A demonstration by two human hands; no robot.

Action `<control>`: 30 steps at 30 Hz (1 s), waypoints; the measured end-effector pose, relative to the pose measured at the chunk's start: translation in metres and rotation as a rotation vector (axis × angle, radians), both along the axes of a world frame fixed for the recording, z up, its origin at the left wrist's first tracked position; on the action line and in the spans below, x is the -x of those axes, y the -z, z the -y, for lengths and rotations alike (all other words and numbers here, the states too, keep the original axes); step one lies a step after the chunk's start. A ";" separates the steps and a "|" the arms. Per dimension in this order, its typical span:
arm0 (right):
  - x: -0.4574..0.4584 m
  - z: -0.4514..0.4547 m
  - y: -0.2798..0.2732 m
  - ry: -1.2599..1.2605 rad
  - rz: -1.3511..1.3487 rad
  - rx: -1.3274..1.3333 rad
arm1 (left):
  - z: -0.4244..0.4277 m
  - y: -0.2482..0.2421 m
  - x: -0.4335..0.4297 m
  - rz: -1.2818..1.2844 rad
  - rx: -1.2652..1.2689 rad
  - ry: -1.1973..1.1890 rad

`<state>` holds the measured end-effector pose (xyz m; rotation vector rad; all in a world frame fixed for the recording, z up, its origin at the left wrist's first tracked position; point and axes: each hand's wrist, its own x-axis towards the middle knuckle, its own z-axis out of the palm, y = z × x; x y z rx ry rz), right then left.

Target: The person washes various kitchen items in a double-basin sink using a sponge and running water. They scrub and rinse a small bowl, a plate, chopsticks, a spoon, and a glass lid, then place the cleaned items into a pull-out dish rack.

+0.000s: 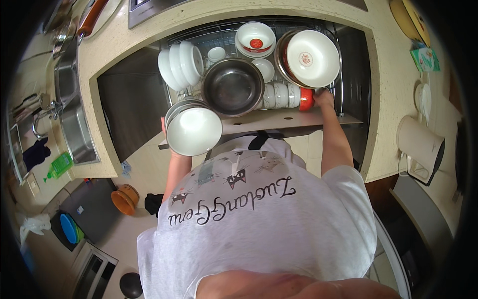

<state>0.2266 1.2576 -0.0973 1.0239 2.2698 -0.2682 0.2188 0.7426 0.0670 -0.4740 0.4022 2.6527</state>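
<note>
My left hand (pixel 181 154) grips a stack of bowls, a white bowl (pixel 195 131) topmost and metal-looking rims behind it, at the front left of a pulled-out wire dish drawer (pixel 270 108). Most of its fingers are hidden behind the stack. My right hand (pixel 325 98) reaches into the drawer's front right corner, beside a red bowl (pixel 306 99) standing on edge. Its fingertips are out of sight, so any grip is unclear. A row of white bowls (pixel 282 95) leads up to the red one. Close to the left stack sits a dark metal bowl (pixel 233 86).
White dishes (pixel 181 65) lean at the drawer's back left. A red-and-white bowl (pixel 255 37) and a large white bowl (pixel 313 58) nested in metal stand farther back. The pale countertop (pixel 91 108) surrounds the drawer opening. Left is a steel sink (pixel 78 127); right, an electric kettle (pixel 420 144).
</note>
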 end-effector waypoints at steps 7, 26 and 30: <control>-0.001 0.048 -0.127 -0.162 -0.217 0.439 | -0.017 -0.009 0.011 0.180 0.119 -0.036; 0.074 0.316 -0.196 0.703 -0.470 1.785 | -0.064 0.019 0.027 -0.071 0.904 -0.231; 0.094 0.336 -0.182 0.574 -0.552 1.606 | -0.055 0.025 0.037 -0.151 1.147 -0.281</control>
